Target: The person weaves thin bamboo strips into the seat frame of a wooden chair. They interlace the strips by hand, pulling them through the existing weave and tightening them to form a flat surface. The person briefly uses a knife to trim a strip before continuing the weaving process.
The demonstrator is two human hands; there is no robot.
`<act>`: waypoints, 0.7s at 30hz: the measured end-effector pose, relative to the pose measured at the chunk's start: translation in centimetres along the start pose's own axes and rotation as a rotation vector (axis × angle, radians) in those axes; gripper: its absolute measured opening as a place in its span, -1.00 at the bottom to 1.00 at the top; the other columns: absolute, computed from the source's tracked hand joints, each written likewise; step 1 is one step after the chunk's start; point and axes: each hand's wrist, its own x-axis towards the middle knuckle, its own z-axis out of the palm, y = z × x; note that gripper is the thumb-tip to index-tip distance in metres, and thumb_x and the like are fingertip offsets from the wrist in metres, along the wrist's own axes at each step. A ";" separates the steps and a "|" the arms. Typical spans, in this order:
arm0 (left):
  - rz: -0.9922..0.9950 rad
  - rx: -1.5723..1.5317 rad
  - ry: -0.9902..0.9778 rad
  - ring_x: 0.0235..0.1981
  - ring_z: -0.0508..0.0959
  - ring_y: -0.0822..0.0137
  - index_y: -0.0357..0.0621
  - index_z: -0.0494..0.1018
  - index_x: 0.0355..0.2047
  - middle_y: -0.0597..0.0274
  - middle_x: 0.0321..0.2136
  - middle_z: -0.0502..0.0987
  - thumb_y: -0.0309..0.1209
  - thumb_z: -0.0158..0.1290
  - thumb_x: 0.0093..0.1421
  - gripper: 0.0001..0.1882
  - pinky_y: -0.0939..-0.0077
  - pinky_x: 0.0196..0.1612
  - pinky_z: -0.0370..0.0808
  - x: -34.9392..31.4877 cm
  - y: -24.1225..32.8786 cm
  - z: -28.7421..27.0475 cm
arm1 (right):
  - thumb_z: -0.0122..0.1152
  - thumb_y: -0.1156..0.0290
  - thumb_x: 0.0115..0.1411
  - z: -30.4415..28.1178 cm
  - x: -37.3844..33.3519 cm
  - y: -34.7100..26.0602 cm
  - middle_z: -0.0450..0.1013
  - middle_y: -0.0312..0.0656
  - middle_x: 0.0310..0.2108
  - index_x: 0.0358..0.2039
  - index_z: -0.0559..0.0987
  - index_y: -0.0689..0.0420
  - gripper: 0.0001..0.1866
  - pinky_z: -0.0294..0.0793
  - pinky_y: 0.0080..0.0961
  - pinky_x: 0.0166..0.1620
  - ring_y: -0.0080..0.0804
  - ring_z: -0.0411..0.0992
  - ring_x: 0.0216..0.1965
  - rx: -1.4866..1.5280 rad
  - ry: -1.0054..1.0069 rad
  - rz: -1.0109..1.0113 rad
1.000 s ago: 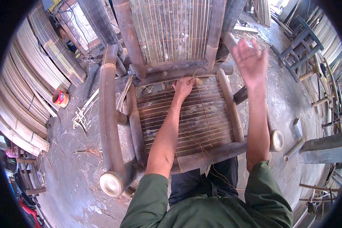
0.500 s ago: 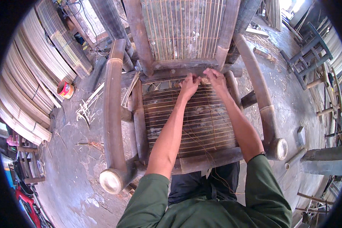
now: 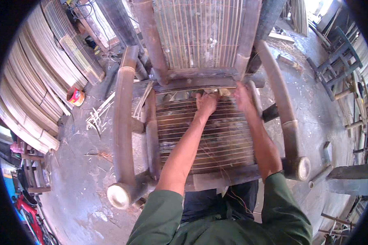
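Observation:
A bamboo armchair (image 3: pixel 122 134) stands before me, its seat (image 3: pixel 204 143) made of slats running from side to side. My left hand (image 3: pixel 207 103) is at the back of the seat with its fingers curled closed; what they grip is hidden. To its right, my right hand (image 3: pixel 243 96) reaches up to the rear rail (image 3: pixel 184 83) near the right back post, its fingers smeared by motion. A gap lies between the last slats and that rail. Thin cord strands (image 3: pixel 210 153) trail over the seat and hang past the front rail (image 3: pixel 225 178) by my legs.
Long bundles of split bamboo strips (image 3: pixel 28 94) lean at the left. An orange-and-yellow tub (image 3: pixel 75 96) and a heap of offcuts (image 3: pixel 97 118) lie on the floor near them. At the right are a dark wooden frame (image 3: pixel 339 65) and a bamboo pole piece (image 3: pixel 319 175).
My hands were close together above the rear gap. The left has dropped slightly toward the seat slats and curled; the right has shifted right and a little lower along the rear rail.

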 end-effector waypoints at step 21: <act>-0.262 -0.074 0.143 -0.23 0.53 -0.01 -0.01 0.55 -0.37 0.05 -0.36 0.58 -0.17 -0.04 0.24 -0.74 0.12 -0.03 0.33 -5.8 -11.6 -5.8 | 0.11 0.02 0.18 12.1 -10.6 2.4 0.52 0.13 -0.44 -0.42 0.55 0.28 -0.52 0.49 -0.12 -0.26 0.04 0.53 -0.30 -1.545 -0.325 -0.485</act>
